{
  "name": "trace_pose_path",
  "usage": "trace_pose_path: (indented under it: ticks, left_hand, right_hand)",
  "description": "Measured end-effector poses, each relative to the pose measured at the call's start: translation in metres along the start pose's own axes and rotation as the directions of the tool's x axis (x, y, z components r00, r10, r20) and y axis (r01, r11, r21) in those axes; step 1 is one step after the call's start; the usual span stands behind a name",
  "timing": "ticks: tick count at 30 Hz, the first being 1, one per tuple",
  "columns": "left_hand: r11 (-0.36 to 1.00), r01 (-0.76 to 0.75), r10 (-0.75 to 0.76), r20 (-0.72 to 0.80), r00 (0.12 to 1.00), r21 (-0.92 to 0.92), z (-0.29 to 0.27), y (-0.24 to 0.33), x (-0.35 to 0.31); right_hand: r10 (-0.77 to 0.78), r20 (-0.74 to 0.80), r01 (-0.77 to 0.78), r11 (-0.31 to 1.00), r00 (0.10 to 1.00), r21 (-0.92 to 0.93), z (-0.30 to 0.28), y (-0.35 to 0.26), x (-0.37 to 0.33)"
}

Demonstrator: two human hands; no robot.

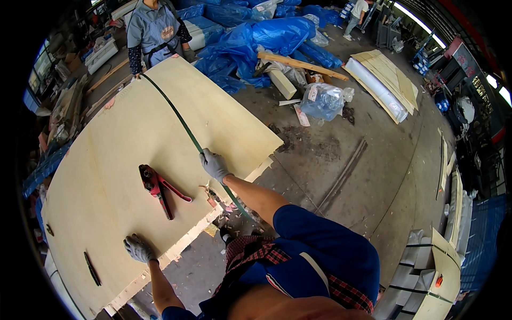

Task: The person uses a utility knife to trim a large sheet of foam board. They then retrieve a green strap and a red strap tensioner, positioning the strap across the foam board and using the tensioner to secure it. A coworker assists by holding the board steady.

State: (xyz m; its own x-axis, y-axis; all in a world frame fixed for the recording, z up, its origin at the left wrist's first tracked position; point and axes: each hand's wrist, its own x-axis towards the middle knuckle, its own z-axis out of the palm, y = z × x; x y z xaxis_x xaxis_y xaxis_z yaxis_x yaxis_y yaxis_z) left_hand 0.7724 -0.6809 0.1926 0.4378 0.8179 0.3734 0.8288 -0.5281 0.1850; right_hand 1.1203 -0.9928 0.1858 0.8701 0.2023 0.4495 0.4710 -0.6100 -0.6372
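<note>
A large pale plywood board [96, 176] fills the left of the view, its near edge ragged. My right hand [215, 164], in a grey glove, is closed round a long green strap [178, 114]. That strap runs across the board to the far edge and hangs down past the near edge beside my arm. My left hand [140, 249], gloved too, rests on the board near its front edge, fingers spread and holding nothing. Between my hands and farther in lies a red and black strapping tool [158, 189]. A slim black object [92, 268] lies left of my left hand.
Across the board stands a person in an apron [160, 32], one hand by the strap's far end. Blue plastic-wrapped bundles [277, 34], a timber beam [301, 65] and a clear plastic bag [322, 101] lie beyond. Strapped packages [421, 272] stand at the lower right.
</note>
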Motion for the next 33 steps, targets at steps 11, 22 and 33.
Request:
trace_pose_path:
  ticks: [11,22,33]
  left_hand:
    - [0.999,0.015,-0.016,-0.04,0.999,-0.035,-0.022,0.018,-0.003]
    - [0.997,0.032,-0.037,-0.086,0.996,-0.063,-0.019,0.019,-0.004]
    - [0.998,0.034,-0.037,-0.063,0.997,-0.055,-0.021,0.014,-0.004]
  right_hand:
    - [0.001,0.027,-0.001,1.0,1.0,-0.001,0.011,0.006,-0.001]
    - [-0.006,0.029,0.006,1.0,1.0,0.0,0.021,0.021,-0.002]
    - [-0.031,0.031,0.03,0.999,0.999,0.033,0.01,0.008,-0.005]
